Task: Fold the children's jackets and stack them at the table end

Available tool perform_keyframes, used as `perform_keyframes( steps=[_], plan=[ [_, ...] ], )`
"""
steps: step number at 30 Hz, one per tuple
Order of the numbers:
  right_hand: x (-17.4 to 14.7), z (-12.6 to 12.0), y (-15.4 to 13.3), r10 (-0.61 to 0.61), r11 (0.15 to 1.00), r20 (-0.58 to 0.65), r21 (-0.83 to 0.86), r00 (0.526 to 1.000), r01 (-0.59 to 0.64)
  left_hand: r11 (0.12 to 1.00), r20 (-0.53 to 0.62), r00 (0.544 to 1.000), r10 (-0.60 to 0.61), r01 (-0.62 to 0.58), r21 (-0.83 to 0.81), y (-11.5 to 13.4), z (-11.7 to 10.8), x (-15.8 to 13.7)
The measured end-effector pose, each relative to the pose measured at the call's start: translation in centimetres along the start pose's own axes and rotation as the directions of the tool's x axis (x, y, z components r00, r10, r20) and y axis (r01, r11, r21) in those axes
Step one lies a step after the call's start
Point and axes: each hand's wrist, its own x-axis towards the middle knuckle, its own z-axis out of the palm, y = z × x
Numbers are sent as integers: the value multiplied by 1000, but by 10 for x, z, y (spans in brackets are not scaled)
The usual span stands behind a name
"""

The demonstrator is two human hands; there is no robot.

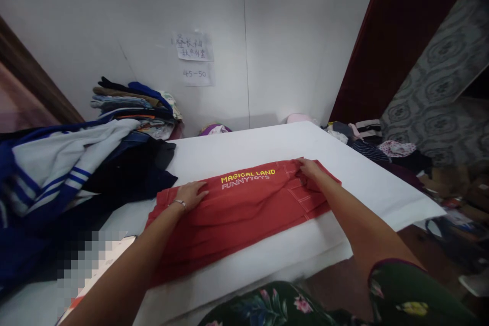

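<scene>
A red garment (229,214) lies across the white table, folded into a long shape, with creases along its middle. It bears yellow and white lettering reading "MAGICAL LAND FUNNYTOYS", and pale stitching outlines a pocket at its right end. Whether it is trousers or a jacket I cannot tell. My left hand (190,196), wearing a bracelet, rests open on its left part, fingers spread on the cloth. At the upper edge towards the right, my right hand (308,168) has its fingers closed on the fabric; its fingertips are partly hidden.
The white table (382,198) ends at the right and near me. To the left lie a heap of blue and white clothes (76,158) and a folded stack (132,102). More clothes (376,150) lie beyond the right edge. Paper notes (194,58) hang on the wall.
</scene>
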Motion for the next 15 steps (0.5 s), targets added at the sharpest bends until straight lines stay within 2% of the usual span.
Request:
perform_keyframes(
  steps=[3,6,8,11,13,15],
  plan=[
    [10,-2,7,34,999,66,-45,997,-32,986,3,1000,4,-4,-165,-10,-5,6],
    [21,-7,10,71,993,83,-105,994,-62,949,-68,997,-40,17,-313,-24,-9,11],
    [27,-7,10,94,986,74,-146,993,-82,948,-79,994,-72,44,-317,-31,-7,13],
    [32,-3,6,140,972,54,-198,989,-126,959,2,996,-86,83,-270,-34,2,14],
    [32,2,4,171,961,38,-225,984,-159,965,30,998,-61,66,-252,-33,7,13],
    [30,4,3,188,953,21,-246,982,-177,975,6,1000,-20,21,-222,-33,8,10]
  ],
)
